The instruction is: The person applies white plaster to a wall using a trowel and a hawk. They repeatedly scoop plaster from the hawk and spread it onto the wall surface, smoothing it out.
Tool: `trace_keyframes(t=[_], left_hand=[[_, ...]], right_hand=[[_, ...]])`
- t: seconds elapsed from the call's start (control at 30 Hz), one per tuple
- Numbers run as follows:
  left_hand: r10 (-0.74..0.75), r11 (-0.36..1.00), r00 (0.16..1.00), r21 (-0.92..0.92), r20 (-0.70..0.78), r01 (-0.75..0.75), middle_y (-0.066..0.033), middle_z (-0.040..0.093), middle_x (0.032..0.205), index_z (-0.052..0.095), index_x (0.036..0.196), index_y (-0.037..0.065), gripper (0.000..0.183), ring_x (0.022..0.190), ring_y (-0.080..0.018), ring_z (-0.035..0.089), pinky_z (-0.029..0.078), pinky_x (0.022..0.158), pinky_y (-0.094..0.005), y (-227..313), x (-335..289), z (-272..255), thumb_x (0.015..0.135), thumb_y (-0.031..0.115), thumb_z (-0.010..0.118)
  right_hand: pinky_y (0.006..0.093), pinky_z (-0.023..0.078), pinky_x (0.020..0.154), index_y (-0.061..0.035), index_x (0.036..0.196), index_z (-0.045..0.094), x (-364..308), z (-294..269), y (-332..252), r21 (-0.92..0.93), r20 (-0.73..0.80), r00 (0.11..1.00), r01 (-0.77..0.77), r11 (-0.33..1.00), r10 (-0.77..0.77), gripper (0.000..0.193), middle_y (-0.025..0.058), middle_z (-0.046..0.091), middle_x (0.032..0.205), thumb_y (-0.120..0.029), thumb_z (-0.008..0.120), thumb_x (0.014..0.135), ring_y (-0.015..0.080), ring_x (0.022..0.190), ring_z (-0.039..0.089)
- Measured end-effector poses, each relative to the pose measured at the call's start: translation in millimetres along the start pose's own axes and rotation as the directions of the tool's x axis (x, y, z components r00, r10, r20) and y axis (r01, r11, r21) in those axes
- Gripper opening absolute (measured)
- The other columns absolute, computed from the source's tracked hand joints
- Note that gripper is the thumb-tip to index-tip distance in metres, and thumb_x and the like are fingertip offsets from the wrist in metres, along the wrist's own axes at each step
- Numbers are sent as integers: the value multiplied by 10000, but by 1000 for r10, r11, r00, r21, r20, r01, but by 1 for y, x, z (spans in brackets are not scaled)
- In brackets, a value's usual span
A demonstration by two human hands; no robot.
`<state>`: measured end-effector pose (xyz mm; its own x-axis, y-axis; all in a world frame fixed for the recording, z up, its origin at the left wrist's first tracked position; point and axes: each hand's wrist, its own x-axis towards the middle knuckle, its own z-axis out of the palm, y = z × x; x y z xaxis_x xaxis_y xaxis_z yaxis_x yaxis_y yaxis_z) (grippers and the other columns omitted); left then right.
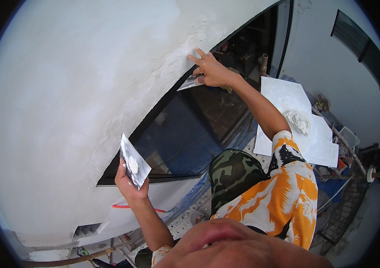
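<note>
My left hand (pixel 130 190) grips a flat metal scraper blade (pixel 130 149), tilted upward beside the white wall (pixel 60 102). A small dab of white putty (pixel 133 167) lies on the blade's face, and white smears mark the fingers. Higher up, my right hand (pixel 208 71) reaches to the edge of a dark-framed window (pixel 172 129). Between its thumb and lower fingers it pinches a second metal scraper blade (pixel 191 83), partly hidden by the hand. Its other fingers spread toward the rough, freshly coated strip of wall along the frame.
White boards (pixel 272 94) with a heap of putty (pixel 298 122) lie to the right. Past them are scaffold poles (pixel 350 149) and a clear plastic tub (pixel 349 136). A red strip (pixel 123 206) and blue sheeting (pixel 185 202) run below the window. A vent (pixel 87 230) sits low in the wall.
</note>
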<state>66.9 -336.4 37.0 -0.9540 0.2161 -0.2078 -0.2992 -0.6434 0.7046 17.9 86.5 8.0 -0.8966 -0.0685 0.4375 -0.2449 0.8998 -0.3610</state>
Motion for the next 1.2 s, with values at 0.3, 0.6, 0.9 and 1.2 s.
trace_keyframes(t=[0.3,0.6,0.9,1.2], left_hand=[[-157,986,957,-91,-243,139,-87,697,1055,613,1168,-14,245,890,-202,704,587,744,-313,-70,33,41,1010,149,522],[-171,959,984,-236,-41,157,-86,704,1121,614,1232,23,290,999,-190,699,585,793,-326,-73,30,61,1027,178,479],[803,493,466,25,370,-870,-157,653,1218,582,1288,3,309,1146,-295,631,484,1017,-421,-116,56,44,1029,166,540],[393,23,-53,-67,918,-997,-216,676,1239,665,1215,10,386,1200,-395,633,496,1031,-500,-76,61,48,835,-30,610]], right_hand=[[362,511,917,-30,1118,696,-62,22,-121,909,-300,882,379,-171,363,174,62,682,1175,-124,603,1004,176,1018,650],[391,520,856,-55,1173,703,-65,13,-99,297,-295,830,551,780,-474,307,100,674,1158,-16,675,870,281,1003,648],[415,595,891,23,1224,576,-85,44,-124,680,547,812,-290,-673,203,279,141,679,1126,-124,561,986,234,998,704],[389,573,930,27,1200,596,-84,-17,-143,689,502,853,-292,-663,145,309,147,691,1122,-57,609,904,251,1019,701]])
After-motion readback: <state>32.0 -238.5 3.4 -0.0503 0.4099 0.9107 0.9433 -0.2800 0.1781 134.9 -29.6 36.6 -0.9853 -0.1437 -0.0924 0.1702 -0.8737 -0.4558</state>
